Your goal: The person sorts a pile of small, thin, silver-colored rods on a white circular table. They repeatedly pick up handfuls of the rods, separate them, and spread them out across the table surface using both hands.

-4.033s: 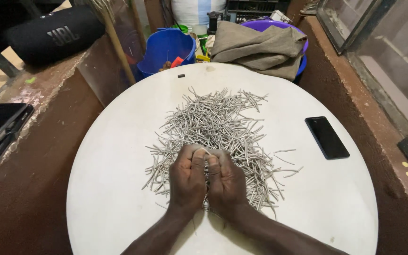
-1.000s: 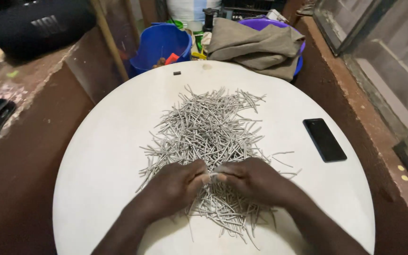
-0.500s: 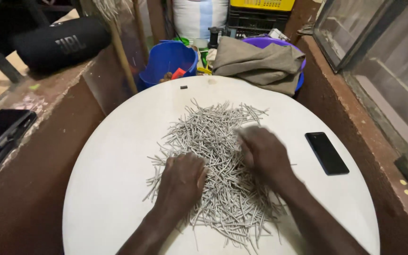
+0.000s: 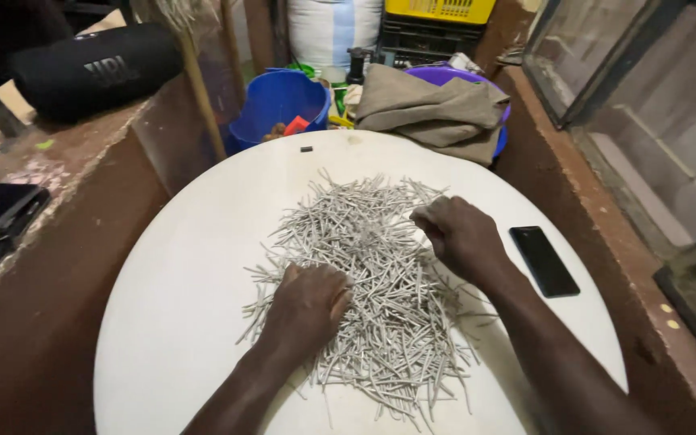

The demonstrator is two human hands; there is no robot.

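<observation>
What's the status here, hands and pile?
Left hand resting closed on the nail pile. Right hand fisted at the pile's far right edge. Black phone lies clear.

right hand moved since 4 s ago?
Yes. The right hand left the left hand and went toward the pile's far right edge, nearer the black phone.

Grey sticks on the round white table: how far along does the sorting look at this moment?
Little looks done: no separate bundle or sorted group shows on the white table. In hand: the left hand presses on the pile of grey sticks, and the right hand is closed at its far edge. Left: nearly all sticks lie loose and crisscrossed.
</observation>
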